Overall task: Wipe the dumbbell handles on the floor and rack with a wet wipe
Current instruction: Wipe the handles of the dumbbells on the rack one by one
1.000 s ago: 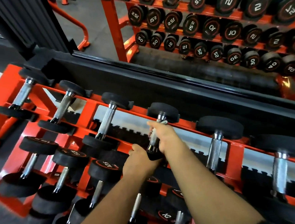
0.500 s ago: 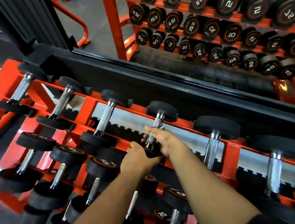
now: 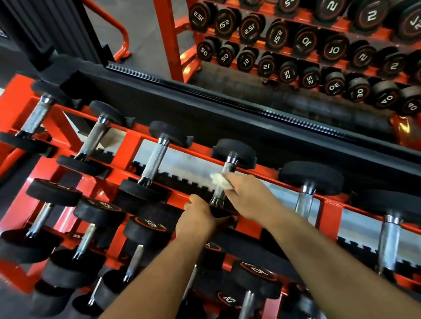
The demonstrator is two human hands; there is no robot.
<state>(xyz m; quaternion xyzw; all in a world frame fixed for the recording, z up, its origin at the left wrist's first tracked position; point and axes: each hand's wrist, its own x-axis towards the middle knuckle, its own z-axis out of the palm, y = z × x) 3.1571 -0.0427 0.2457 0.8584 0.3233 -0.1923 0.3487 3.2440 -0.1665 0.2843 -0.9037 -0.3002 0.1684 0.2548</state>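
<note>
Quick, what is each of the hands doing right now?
Left hand: grips the dumbbell's near end.
Right hand: holds the wet wipe on the handle.

a dumbbell (image 3: 227, 169) with black round heads and a knurled steel handle is lying across the top rail of the orange rack (image 3: 127, 151), fourth along the row, its far head pointing toward the mirror. a crumpled white wet wipe (image 3: 220, 180) is pressing against the middle of that handle
</note>
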